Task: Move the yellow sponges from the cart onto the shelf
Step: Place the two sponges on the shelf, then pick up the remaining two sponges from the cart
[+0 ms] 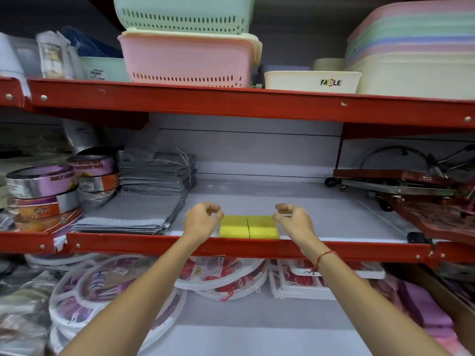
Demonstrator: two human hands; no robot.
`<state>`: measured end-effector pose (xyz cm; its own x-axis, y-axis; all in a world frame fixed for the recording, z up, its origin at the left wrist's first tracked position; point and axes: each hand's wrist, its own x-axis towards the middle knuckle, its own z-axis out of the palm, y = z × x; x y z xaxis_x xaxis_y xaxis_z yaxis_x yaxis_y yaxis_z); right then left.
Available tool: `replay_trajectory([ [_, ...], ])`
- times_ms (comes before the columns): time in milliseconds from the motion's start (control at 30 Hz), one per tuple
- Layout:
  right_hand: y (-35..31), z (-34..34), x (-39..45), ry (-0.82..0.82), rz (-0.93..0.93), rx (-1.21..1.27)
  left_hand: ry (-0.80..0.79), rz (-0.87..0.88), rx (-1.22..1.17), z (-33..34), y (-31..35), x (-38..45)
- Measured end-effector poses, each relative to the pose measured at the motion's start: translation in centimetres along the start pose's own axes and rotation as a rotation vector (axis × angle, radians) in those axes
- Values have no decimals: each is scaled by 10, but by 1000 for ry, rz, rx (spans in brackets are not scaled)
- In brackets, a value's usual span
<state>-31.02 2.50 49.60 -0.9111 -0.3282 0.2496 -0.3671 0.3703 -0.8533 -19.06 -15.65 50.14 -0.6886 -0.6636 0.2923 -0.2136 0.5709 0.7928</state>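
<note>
Red metal shelving fills the wall in front of the person, and the middle grey shelf board [295, 209] has a wide bare area in its centre. Two yellow rectangular foam sponges [248, 226] lie there side by side, touching each other along one seam, right at the front lip of the shelf, just behind the red front rail [231, 246].

Both hands are raised over the rail. The left hand [203, 219] is just beside the left end of the pair, and the right hand [293, 219] is just beside the right end. The fingers of both are curled loosely inward and hold nothing; I cannot tell if any fingertip touches the foam. The sponges lie directly between the two hands, and their common long axis runs left to right, along the shelf edge. Each hand is equally near to its own sponge.

Behind the sponges the board is free up to the back wall, so I judge there is room to push them deeper. On the left, the stack of folded grey cloths [144, 201] is near; on the right, the red metal folding trolleys [416, 191] stand well apart. The cart is not visible in this view.
</note>
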Motion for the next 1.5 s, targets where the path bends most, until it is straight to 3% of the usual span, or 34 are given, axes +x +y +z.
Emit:
replay_trajectory([
  [267, -20, 16, -73, 64, -248, 54, 48, 215, -70, -23, -20, -58],
  [600, 10, 66, -163, 4, -202, 104, 1, 239, -114, -31, -83, -130],
  [833, 53, 118, -208, -147, -66, 116, -92, 99, -34, -22, -157, -171],
  [1133, 140, 183, -258, -346, 160, 18, -225, -207, 63, -3, -264, -230],
  [1333, 214, 221, -309, -545, 418, -98, -367, -550, 40, 15, -345, -291],
  [1400, 234, 229, -326, -597, 509, -135, -397, -581, 162, 22, -373, -312],
  [1500, 263, 242, -354, -652, 603, -179, -449, -808, 209, 32, -399, -342],
])
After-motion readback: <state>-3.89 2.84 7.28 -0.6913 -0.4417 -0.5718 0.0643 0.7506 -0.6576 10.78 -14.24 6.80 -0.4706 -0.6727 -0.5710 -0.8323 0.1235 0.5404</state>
